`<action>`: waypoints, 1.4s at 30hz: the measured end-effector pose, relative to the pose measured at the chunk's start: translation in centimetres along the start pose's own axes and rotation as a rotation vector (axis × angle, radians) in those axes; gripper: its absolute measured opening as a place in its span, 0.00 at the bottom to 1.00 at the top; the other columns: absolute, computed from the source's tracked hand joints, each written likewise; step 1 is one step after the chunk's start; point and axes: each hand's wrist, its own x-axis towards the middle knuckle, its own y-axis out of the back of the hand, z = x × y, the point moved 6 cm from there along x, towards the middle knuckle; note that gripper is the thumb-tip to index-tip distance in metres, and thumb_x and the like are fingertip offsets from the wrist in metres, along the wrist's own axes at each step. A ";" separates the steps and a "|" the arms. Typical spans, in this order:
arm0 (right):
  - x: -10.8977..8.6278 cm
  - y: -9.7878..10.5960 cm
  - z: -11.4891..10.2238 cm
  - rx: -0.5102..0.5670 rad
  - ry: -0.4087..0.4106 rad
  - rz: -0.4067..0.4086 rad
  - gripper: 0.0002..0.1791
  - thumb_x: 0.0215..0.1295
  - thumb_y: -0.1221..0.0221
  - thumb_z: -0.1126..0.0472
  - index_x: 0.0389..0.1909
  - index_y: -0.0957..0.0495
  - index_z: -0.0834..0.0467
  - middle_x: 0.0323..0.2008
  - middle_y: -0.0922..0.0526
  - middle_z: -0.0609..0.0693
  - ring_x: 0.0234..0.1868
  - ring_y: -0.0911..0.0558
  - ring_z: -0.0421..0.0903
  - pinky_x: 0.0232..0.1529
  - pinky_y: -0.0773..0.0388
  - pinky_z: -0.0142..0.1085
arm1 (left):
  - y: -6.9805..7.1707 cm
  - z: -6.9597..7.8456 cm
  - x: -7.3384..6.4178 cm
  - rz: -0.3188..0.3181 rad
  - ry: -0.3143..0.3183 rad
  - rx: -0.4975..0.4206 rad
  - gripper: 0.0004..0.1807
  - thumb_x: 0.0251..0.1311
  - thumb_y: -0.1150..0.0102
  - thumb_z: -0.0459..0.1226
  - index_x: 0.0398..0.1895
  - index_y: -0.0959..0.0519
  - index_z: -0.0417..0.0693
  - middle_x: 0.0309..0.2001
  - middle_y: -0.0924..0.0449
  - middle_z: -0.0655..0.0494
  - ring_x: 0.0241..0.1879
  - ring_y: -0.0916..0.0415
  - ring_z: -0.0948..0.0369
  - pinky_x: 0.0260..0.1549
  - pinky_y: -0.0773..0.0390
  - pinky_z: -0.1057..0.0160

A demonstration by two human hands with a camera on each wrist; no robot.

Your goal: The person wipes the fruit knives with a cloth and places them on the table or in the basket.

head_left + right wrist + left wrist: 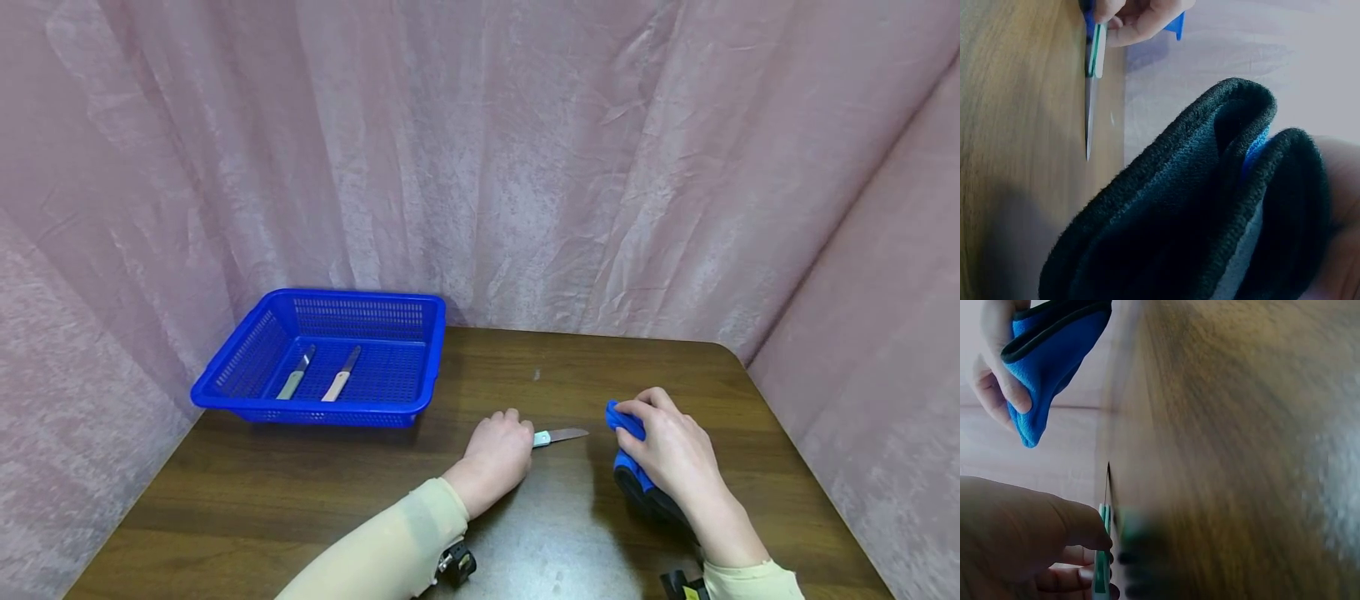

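My left hand (pixel 497 450) grips a small knife by its pale mint handle (pixel 1102 569), close above the wooden table. The knife's blade (pixel 570 434) points right, toward my other hand. Its bare metal also shows in the right wrist view, where the blade (pixel 1090 119) is apart from the cloth. My right hand (pixel 670 450) pinches a folded blue cloth (pixel 627 422) with dark edging. In the left wrist view the cloth (pixel 1060 359) hangs bunched between thumb and fingers. Dark folds of the cloth (pixel 1141 212) fill much of the right wrist view.
At the back left of the table (pixel 247 492) stands a blue plastic basket (pixel 315 410) with meshed sides. Inside lie a green-handled knife (pixel 292 384) and a pink-handled knife (pixel 337 386), side by side. Pink curtains (pixel 480 167) hang behind and beside the table.
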 end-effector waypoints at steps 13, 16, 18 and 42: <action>0.2 -0.3 -0.8 0.009 0.020 0.009 0.18 0.69 0.28 0.58 0.58 0.10 0.54 0.56 0.19 0.57 0.43 0.14 0.61 0.41 0.17 0.59 | 1.1 -1.0 -0.7 0.005 0.009 -0.017 0.08 0.59 0.24 0.37 0.31 0.17 0.48 0.31 0.17 0.54 0.30 0.17 0.56 0.27 0.17 0.57; 0.2 -0.5 -1.1 0.011 0.024 0.009 0.18 0.69 0.28 0.58 0.58 0.10 0.54 0.56 0.19 0.56 0.44 0.14 0.61 0.42 0.17 0.59 | 1.3 -1.2 -1.0 0.014 -0.010 -0.016 0.06 0.59 0.26 0.32 0.30 0.16 0.47 0.30 0.16 0.54 0.29 0.16 0.56 0.27 0.16 0.57; 0.2 -0.7 -1.3 0.012 0.027 0.012 0.18 0.69 0.28 0.58 0.58 0.10 0.54 0.56 0.19 0.56 0.43 0.14 0.60 0.41 0.17 0.58 | 1.5 -1.4 -1.3 0.020 -0.016 -0.013 0.06 0.59 0.27 0.30 0.30 0.15 0.47 0.30 0.17 0.54 0.29 0.16 0.57 0.26 0.16 0.57; 0.7 -1.3 -4.9 0.031 0.087 0.043 0.17 0.69 0.28 0.59 0.58 0.09 0.52 0.54 0.18 0.53 0.42 0.14 0.57 0.43 0.17 0.56 | 4.8 -4.1 -5.5 0.300 -0.031 -0.049 0.13 0.55 0.20 0.36 0.29 0.20 0.45 0.26 0.25 0.54 0.25 0.23 0.56 0.23 0.20 0.59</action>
